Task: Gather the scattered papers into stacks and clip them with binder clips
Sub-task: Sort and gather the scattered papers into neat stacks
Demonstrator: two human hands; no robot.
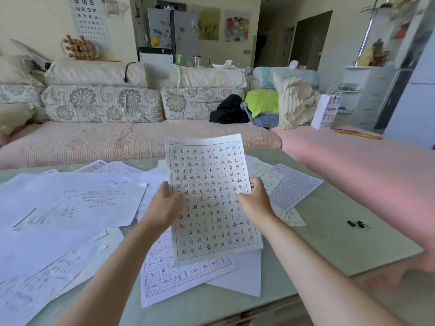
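Left grip [164, 203] and right grip [255, 201] pinch the side edges of a thin, limp calligraphy sheet [211, 170], held above flat papers [77, 203] strewn on the glossy bench [329, 241]. Small black binder clips [357, 224] lie well right.

E's on eye chart [90, 22], Chinese-handwritten sheet [209, 175]

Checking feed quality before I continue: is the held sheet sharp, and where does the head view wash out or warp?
Head view: the held sheet, gripped by left hand and right hand, is sharp; loose papers at left wash out pale blue, writing faint; the table edge bows from wide-angle distortion; binder clips are small but distinct.
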